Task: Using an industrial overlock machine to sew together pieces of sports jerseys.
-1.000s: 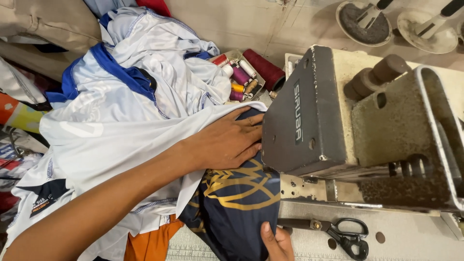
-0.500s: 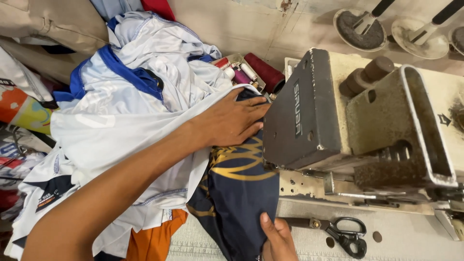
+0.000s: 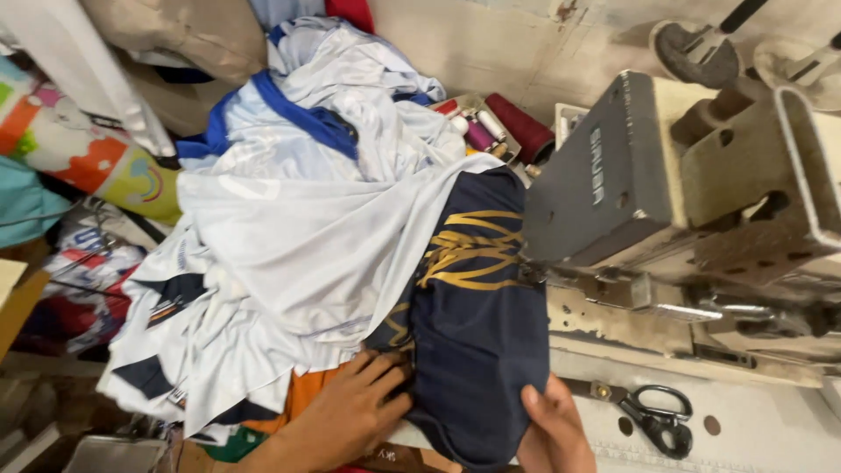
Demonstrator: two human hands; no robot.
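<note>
Tabletop (image 3: 771,438): pale, worn, speckled | sewing machine (image 3: 666,193) stood on it, beyond the right hand (image 3: 554,431) | black scissors (image 3: 655,419) lay flat just right of that hand | navy garment (image 3: 477,324) draped over the edge, under both hands | white garment pile (image 3: 307,236) beyond the left hand (image 3: 350,412)

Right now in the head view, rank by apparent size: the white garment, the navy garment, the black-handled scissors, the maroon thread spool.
1. White garment
2. Navy garment
3. Black-handled scissors and maroon thread spool: look alike, unranked.
</note>
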